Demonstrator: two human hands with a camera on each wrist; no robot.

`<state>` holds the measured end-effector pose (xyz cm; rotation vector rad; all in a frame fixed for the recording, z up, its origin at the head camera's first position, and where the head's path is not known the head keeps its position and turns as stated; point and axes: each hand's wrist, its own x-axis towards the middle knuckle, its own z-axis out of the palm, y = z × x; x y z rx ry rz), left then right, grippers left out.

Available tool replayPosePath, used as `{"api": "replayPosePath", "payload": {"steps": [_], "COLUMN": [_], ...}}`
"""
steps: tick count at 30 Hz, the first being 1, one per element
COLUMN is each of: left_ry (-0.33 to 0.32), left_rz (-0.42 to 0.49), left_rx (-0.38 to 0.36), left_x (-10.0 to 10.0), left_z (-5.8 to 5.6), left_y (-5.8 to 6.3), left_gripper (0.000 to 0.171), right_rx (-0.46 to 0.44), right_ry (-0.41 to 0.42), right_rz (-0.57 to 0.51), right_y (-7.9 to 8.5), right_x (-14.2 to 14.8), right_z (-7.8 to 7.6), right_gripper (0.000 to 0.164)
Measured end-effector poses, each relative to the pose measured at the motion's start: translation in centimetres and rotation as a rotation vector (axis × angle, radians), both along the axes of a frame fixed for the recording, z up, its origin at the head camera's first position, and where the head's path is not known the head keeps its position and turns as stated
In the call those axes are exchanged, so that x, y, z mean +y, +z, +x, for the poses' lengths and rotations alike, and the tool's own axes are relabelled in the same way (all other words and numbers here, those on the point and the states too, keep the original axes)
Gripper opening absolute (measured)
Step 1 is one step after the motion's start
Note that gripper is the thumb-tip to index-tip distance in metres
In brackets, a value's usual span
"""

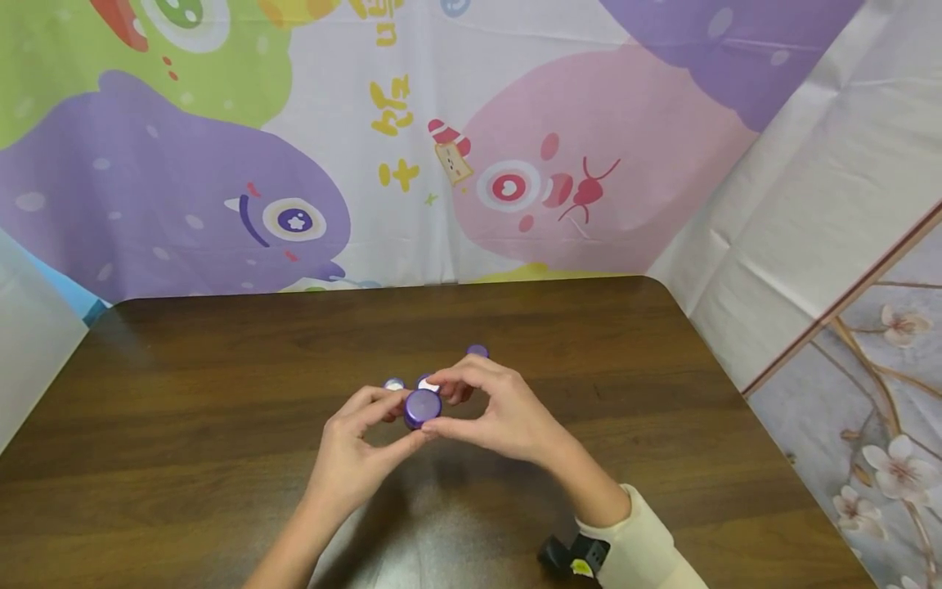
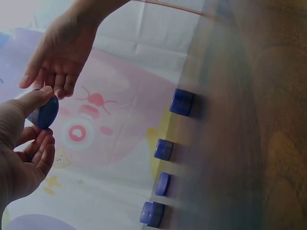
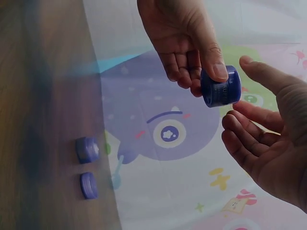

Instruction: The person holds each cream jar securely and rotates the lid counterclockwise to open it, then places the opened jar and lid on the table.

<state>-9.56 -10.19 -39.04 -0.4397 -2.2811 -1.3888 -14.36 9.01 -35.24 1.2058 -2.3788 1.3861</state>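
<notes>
Anyone wondering how far along this is: kinda mid-process, it seems. Starting on the left, the left hand (image 1: 356,439) is doing the actual holding, thumb and fingers pinching a purple jar (image 1: 423,406) up above the wooden tabletop (image 1: 184,409), in front of the person. That one looks capped, flat purple top showing in the head view, so its lid appears to be on, though no angle tells whether it's screwed tight. Just behind that hand, a small open jar (image 1: 393,383) sits on the tabletop, seemingly without a lid, and next to it to the right there's a shallow lid (image 1: 428,382), pale inside, probably lying upside down. So at least that pair looks unfinished if lids and jars are meant to match up; whether lids are coming off or going on, can't say. Then the right hand (image 1: 508,413), fingers spread loosely around the held jar and not clamped on it; the thumb might be touching, hard to tell. Farther right, the left wrist view shows two chunky purple jars (image 2: 182,102) on the tabletop that nobody's touching. They look closed, but they're too blurry to swear to it.
</notes>
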Motion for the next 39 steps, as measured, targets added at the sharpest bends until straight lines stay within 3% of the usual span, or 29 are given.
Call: {"api": "replayPosePath", "payload": {"steps": [6,12,21,29,39], "left_ry": [-0.013,-0.009,0.002,0.007,0.029], "left_rz": [0.016,0.015,0.039,0.049,0.061], "left_rx": [-0.015,0.008,-0.007,-0.004,-0.008], "left_x": [0.07,0.12,0.17,0.27,0.35], "left_z": [0.17,0.23,0.27,0.41,0.34], "left_y": [-0.11,-0.23,-0.12,0.07,0.02], "left_gripper": [0.038,0.037,0.038,0.035,0.036], "right_rx": [0.001,-0.025,-0.007,0.002,-0.032], "right_ry": [0.010,0.060,-0.022,0.028,-0.020], "right_rz": [0.011,0.031,-0.018,0.022,-0.031], "right_y": [-0.05,-0.06,-0.17,-0.10,-0.15], "right_x": [0.04,0.13,-0.15,0.00,-0.01], "right_z": [0.12,0.28,0.38,0.30,0.36], "right_gripper": [0.033,0.036,0.037,0.036,0.035]}}
